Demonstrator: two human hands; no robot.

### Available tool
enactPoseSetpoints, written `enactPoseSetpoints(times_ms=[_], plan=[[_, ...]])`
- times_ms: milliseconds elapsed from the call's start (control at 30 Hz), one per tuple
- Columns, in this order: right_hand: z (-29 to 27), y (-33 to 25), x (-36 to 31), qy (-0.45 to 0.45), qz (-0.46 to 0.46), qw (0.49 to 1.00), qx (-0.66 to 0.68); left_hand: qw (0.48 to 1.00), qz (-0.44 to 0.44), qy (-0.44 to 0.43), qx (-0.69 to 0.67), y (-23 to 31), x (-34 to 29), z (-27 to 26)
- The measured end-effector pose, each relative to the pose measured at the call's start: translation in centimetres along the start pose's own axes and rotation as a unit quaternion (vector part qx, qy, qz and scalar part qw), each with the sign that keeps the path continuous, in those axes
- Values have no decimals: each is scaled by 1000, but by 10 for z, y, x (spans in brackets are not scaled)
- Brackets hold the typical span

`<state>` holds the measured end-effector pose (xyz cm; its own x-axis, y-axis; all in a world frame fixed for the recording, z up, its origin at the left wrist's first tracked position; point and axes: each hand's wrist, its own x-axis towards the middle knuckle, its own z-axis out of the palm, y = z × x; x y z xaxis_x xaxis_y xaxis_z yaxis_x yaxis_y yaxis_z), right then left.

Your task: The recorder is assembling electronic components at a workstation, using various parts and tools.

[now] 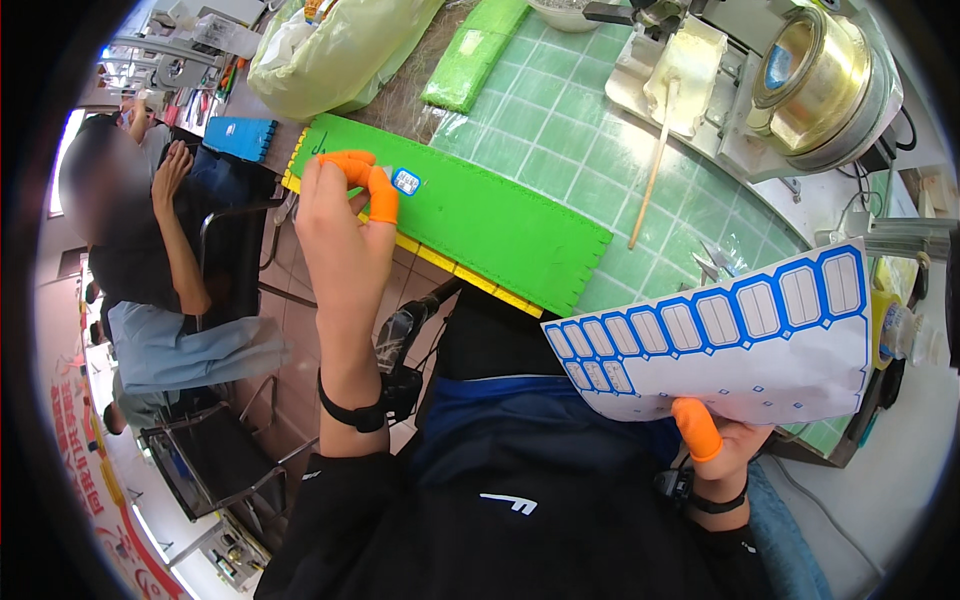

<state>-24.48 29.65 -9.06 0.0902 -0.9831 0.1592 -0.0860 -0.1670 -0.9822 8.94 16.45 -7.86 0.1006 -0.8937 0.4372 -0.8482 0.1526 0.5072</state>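
My left hand (pixel 345 215) is closed in a pinch, with orange finger cots on thumb and forefinger. At its fingertips is a small blue-bordered label (pixel 405 181) with dark marks, over a long green board (pixel 480 215). Whether the label also touches the board I cannot tell. A yellow board (pixel 450 266) shows along the green one's near edge. My right hand (pixel 715 440) grips the lower edge of a white sheet of blue-framed labels (pixel 740 345), its orange-covered thumb on the front and the other fingers mostly hidden behind. The sheet's lower part has bare spaces.
A green-tiled work surface (pixel 570 100) holds a green wrapped bundle (pixel 475 55), a pale plastic bag (pixel 335 60), a wooden stick (pixel 655 170) and a round metal pot (pixel 815 85). A blue block (pixel 240 138) lies at left. Another person (pixel 140 220) sits near a black chair (pixel 215 450).
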Motion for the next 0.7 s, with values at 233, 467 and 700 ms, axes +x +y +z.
enactPoseSetpoints(times_ms=[233, 467, 700], plan=[[2, 0, 1, 8, -2, 1000, 22, 999, 28, 2, 41, 2, -3, 6], [3, -2, -1, 26, 20, 999, 44, 994, 40, -7, 99, 3, -5, 5], [2, -3, 2, 2, 2, 999, 39, 994, 31, -47, 98, 12, -5, 2]])
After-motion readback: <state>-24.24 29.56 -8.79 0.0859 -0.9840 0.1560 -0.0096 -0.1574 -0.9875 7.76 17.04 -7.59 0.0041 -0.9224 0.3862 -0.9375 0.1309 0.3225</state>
